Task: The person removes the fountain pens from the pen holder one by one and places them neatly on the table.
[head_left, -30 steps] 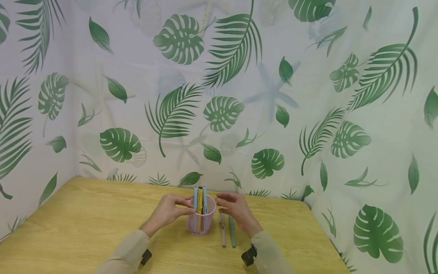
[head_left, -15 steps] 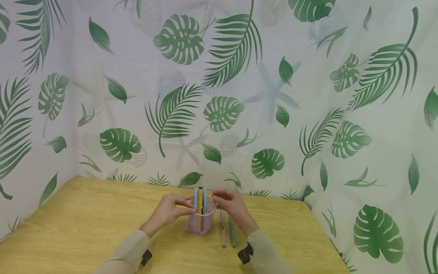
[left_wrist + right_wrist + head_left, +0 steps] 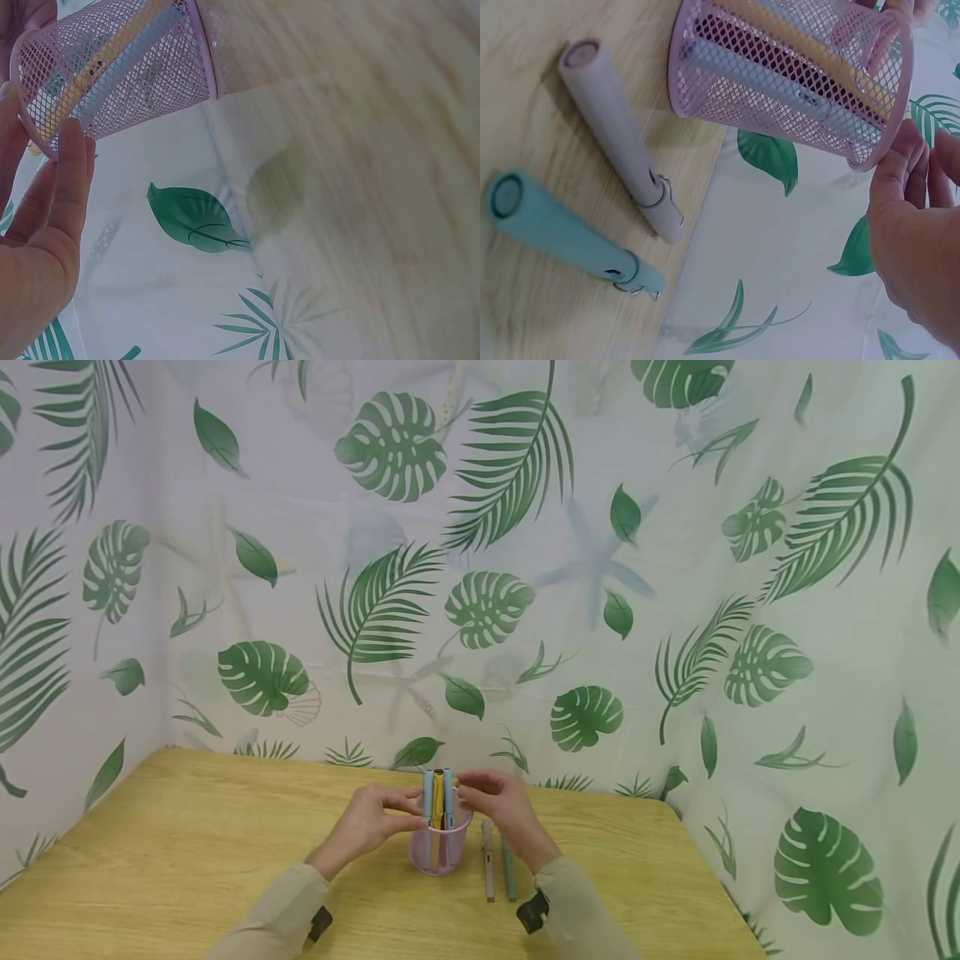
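A pink mesh pen cup point(image 3: 440, 852) stands upright on the table, holding a yellow pen point(image 3: 438, 793), two light blue pens and something dark red behind the mesh. My left hand point(image 3: 369, 817) grips the cup's rim at its left side, thumb in front beside the pens; the left wrist view has its fingers point(image 3: 71, 165) against the outside of the rim. On the other side, my right hand point(image 3: 506, 810) has its fingertips right at the rim, close to the right-hand blue pen point(image 3: 448, 797). The right wrist view shows these fingers point(image 3: 891, 172) slightly bent, thumb apart.
Right of the cup, a pale pink pen point(image 3: 489, 864) and a teal pen point(image 3: 509, 870) lie side by side on the wooden table point(image 3: 225, 827). A leaf-printed cloth point(image 3: 480, 527) hangs behind the table and along both sides.
My right hand has moved left, from beside the cup to its rim close to the pens. My left hand, the cup and the two lying pens have stayed put.
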Demonstrator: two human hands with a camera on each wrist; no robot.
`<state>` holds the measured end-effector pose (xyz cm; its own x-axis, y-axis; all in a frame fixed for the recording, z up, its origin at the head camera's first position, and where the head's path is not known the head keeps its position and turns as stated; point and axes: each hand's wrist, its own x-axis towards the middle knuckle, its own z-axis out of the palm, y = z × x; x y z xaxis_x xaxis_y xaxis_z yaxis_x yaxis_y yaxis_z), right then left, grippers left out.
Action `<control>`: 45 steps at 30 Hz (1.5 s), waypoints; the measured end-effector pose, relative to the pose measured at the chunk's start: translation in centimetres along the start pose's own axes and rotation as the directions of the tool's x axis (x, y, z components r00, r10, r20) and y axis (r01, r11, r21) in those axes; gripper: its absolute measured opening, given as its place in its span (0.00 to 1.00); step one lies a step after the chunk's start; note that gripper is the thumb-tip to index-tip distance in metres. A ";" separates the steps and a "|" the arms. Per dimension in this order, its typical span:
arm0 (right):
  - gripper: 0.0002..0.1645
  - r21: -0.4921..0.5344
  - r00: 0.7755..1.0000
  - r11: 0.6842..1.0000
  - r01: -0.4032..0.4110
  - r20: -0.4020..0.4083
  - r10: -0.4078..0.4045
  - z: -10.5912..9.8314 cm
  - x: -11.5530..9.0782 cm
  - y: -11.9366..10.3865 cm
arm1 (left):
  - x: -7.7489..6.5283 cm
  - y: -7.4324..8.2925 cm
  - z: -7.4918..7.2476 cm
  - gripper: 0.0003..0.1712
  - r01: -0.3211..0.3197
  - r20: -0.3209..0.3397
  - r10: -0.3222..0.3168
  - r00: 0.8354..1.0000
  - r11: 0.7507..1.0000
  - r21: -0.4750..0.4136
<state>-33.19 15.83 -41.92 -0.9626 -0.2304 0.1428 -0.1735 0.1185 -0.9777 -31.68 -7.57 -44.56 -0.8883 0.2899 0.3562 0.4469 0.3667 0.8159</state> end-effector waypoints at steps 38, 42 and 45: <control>0.14 -0.247 0.992 0.968 0.051 -0.095 -0.077 2.9 1.5 -0.7 | -0.1 -0.2 0.2 0.10 -0.010 0.003 0.010 1.000 1.000 -0.008; 0.14 -0.280 0.990 0.959 0.041 -0.119 -0.077 3.1 1.7 -0.6 | 0.0 -0.2 0.2 0.10 -0.003 0.003 0.003 1.000 1.000 -0.004; 0.14 -0.313 0.986 0.949 0.040 -0.139 -0.087 3.3 1.9 -0.6 | 0.0 -0.3 0.1 0.10 0.004 0.000 -0.004 1.000 1.000 0.006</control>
<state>-34.19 12.17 -41.62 -0.9633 -0.1035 0.2476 -0.2682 0.4059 -0.8737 -31.81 -7.54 -44.81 -0.8900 0.2888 0.3528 0.4440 0.3733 0.8146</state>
